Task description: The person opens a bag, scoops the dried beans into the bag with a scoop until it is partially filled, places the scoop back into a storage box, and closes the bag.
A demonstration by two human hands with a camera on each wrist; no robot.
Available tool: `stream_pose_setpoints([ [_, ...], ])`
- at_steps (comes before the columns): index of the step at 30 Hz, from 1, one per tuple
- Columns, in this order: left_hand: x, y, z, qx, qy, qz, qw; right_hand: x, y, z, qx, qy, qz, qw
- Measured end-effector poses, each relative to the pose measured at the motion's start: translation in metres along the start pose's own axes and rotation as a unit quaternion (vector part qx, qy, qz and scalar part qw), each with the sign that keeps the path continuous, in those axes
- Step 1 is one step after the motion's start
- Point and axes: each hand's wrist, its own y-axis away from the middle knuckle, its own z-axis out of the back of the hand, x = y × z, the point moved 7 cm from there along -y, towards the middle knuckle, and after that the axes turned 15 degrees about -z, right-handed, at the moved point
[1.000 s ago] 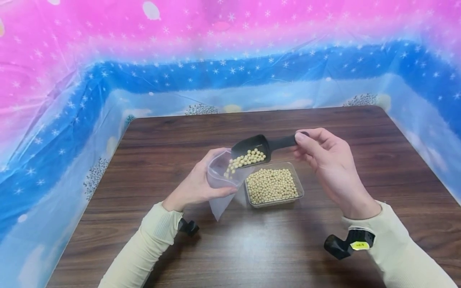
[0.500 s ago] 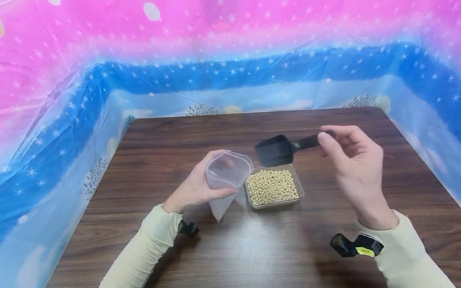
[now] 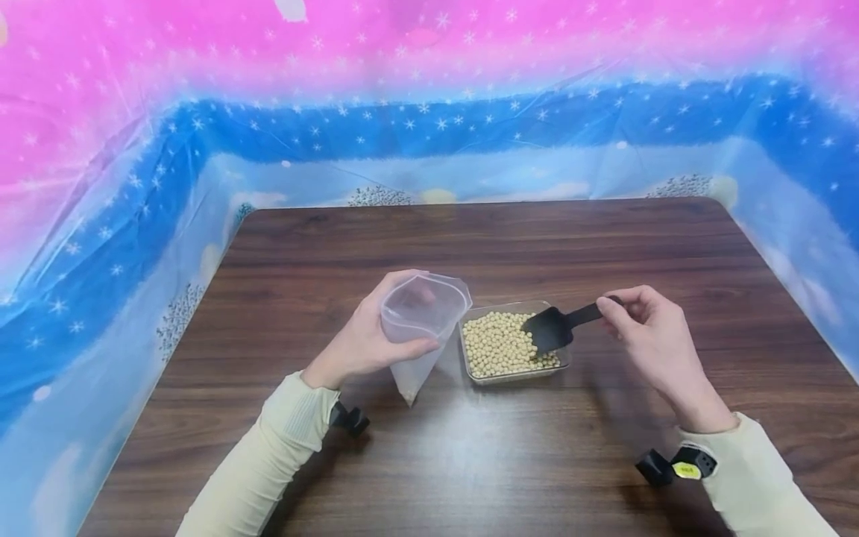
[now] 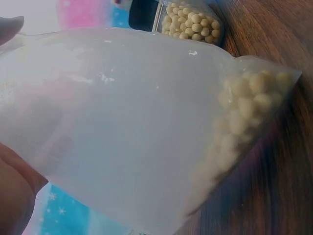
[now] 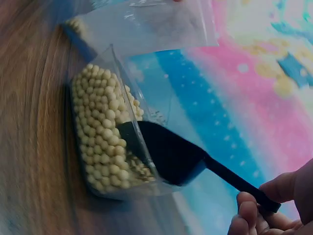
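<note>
My left hand (image 3: 365,332) grips a translucent plastic zip bag (image 3: 419,306) near its mouth, thumb in front, the mouth held wide. In the left wrist view, pale round beans (image 4: 239,112) fill the bottom corner of the bag. Between thumb and fingers, my right hand (image 3: 654,339) pinches the handle end of a black scoop (image 3: 552,330). The scoop's front edge is dug into the beans at the right side of a clear rectangular container (image 3: 473,377). In the right wrist view the scoop (image 5: 168,152) slants over the container's wall, its tip hidden among the beans.
Both hands work above a dark wood-grain table (image 3: 322,253). A pink and blue snowflake-patterned cloth (image 3: 429,134) hangs round its back and sides. Black cameras are strapped to both wrists.
The right hand has tipped beans from the scoop into the bag, drawn the emptied scoop away to the right, then lowered it into the container. The left hand stays nearly still.
</note>
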Motion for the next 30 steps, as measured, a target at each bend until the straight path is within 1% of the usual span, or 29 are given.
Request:
stream_pose_setpoints([
  [1,-0.003,-0.001,0.000,0.000,0.000,-0.003,1.0000,-0.009,-0.005,-0.002,0.025,-0.024,-0.032,0.9989],
  [2,-0.004,-0.002,0.001,0.000,-0.003,-0.006,1.0000,-0.018,-0.009,-0.005,0.052,-0.056,-0.064,0.9950],
  [3,-0.005,-0.002,0.001,-0.001,-0.003,-0.007,1.0000,-0.026,-0.012,-0.009,0.076,-0.088,-0.091,0.9891],
  [5,-0.005,-0.002,0.001,-0.002,-0.002,-0.009,1.0000,-0.039,-0.015,-0.016,0.112,-0.147,-0.133,0.9737],
  [7,-0.006,-0.002,0.001,-0.002,-0.001,-0.011,0.9999,-0.050,-0.016,-0.023,0.145,-0.202,-0.166,0.9543],
  [10,-0.004,-0.001,0.001,-0.002,0.001,-0.007,1.0000,-0.062,-0.015,-0.032,0.185,-0.273,-0.196,0.9235],
  [12,-0.004,0.000,0.001,-0.003,0.001,-0.005,1.0000,-0.067,-0.013,-0.036,0.209,-0.308,-0.210,0.9040],
  [14,-0.003,0.000,0.002,-0.005,0.002,-0.002,1.0000,-0.071,-0.012,-0.038,0.231,-0.338,-0.216,0.8863],
  [17,-0.002,0.001,0.003,-0.008,0.005,0.001,1.0000,-0.074,-0.013,-0.038,0.252,-0.392,-0.222,0.8565],
  [20,-0.002,0.002,0.002,-0.006,0.007,0.002,1.0000,-0.070,-0.013,-0.035,0.266,-0.444,-0.221,0.8266],
  [22,-0.002,0.002,0.001,-0.004,0.006,0.000,1.0000,-0.063,-0.014,-0.030,0.270,-0.476,-0.223,0.8068],
  [25,-0.004,0.000,0.000,0.001,0.001,-0.007,1.0000,-0.042,-0.014,-0.021,0.269,-0.514,-0.214,0.7859],
  [27,-0.005,0.000,0.000,0.001,0.001,-0.010,1.0000,-0.023,-0.013,-0.015,0.267,-0.533,-0.202,0.7772],
  [28,-0.005,-0.001,-0.001,0.001,0.002,-0.011,0.9999,-0.012,-0.012,-0.012,0.267,-0.540,-0.190,0.7752],
  [30,-0.005,-0.002,-0.001,0.001,0.004,-0.011,0.9999,0.009,-0.009,-0.008,0.264,-0.541,-0.164,0.7817],
])
